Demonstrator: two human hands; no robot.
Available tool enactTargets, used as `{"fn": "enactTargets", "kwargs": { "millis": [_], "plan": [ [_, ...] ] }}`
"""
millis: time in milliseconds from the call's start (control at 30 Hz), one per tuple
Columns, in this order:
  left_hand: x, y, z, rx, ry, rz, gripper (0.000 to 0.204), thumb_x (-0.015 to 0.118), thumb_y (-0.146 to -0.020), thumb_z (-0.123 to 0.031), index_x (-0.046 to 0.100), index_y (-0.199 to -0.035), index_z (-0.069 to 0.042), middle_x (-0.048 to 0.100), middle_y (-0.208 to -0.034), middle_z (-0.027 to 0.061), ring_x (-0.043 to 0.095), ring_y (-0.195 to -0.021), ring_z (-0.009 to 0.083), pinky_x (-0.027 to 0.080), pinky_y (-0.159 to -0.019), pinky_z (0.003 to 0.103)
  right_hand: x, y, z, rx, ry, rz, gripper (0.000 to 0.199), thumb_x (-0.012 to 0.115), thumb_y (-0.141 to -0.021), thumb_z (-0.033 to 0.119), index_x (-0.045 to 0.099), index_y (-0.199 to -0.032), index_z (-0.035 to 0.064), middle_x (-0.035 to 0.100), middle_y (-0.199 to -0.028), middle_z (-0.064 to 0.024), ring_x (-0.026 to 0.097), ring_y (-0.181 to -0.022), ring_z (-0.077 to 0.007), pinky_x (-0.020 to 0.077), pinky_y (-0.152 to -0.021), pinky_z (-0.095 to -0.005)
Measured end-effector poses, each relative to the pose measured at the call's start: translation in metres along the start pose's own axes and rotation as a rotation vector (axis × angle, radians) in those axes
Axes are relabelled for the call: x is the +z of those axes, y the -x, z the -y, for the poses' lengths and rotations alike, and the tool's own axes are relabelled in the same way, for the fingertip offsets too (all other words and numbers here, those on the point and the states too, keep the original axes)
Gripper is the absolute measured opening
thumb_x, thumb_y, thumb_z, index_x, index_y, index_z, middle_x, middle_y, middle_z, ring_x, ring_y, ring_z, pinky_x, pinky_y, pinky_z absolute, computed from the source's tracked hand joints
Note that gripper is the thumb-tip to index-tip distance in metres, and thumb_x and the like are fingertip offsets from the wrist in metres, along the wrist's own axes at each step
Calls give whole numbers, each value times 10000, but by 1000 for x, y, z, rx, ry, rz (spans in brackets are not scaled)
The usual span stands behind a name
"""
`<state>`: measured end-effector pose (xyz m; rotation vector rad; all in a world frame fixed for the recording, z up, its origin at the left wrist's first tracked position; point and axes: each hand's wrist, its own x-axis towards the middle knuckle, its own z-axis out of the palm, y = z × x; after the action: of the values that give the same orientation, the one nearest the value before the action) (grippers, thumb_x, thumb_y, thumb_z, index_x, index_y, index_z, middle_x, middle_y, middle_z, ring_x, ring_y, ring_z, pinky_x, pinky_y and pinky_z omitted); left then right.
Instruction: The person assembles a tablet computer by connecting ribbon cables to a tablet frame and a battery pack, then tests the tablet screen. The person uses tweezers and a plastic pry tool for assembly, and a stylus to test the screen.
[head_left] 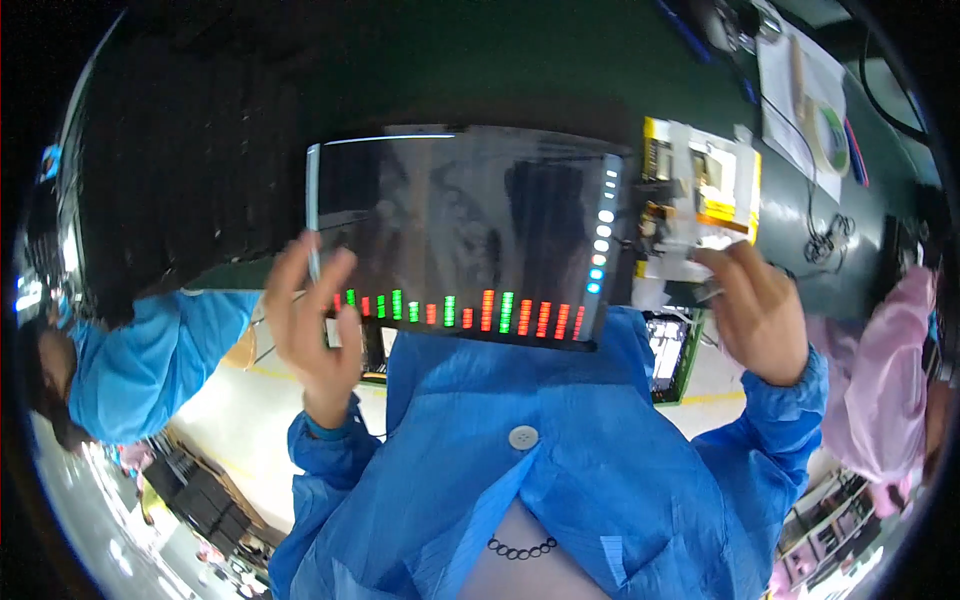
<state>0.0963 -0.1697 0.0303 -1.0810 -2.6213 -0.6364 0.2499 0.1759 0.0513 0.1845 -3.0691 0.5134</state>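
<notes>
A flat display panel (450, 220) lies in front of me, its screen mostly dark. Red and green bars run along its near edge, and a strip of small lit icons runs down its right side. My left hand (318, 335) is at the panel's left edge with its fingers spread, fingertips by the near left corner. To the panel's right is a yellow-framed circuit assembly (748, 190) with white tape and a bright patch. My right hand (758, 315) is at its near edge, fingers bent and close together; what they pinch, if anything, is too small to make out.
Black ribbed material (180, 170) covers the left of the dark green table (480, 60). At the far right are white paper (795, 110), a roll of tape (830, 140) and a tangled thin cable (830, 240). People in blue (160, 360) and pink (870, 390) sleeves are on either side.
</notes>
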Motion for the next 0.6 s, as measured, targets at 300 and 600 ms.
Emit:
{"fn": "enactTargets", "kwargs": {
  "millis": [300,600],
  "plan": [
    [20,-33,24,-215,314,53,495,379,-942,-347,378,-1371,-100,380,-1412,121,332,-1326,302,255,-1089,393,34,-13,20,-44,103,-106,110,613,-693,135,518,-730,93,466,-654,-16,554,-586,-155,452,-500,-291],
    [28,-28,31,-274,263,130,629,393,-902,-479,321,-1410,-114,307,-1458,121,283,-1350,301,226,-1100,391,32,-18,14,-13,140,-75,77,579,-695,136,520,-730,102,486,-637,-9,569,-608,-150,465,-521,-287]
  ]
}}
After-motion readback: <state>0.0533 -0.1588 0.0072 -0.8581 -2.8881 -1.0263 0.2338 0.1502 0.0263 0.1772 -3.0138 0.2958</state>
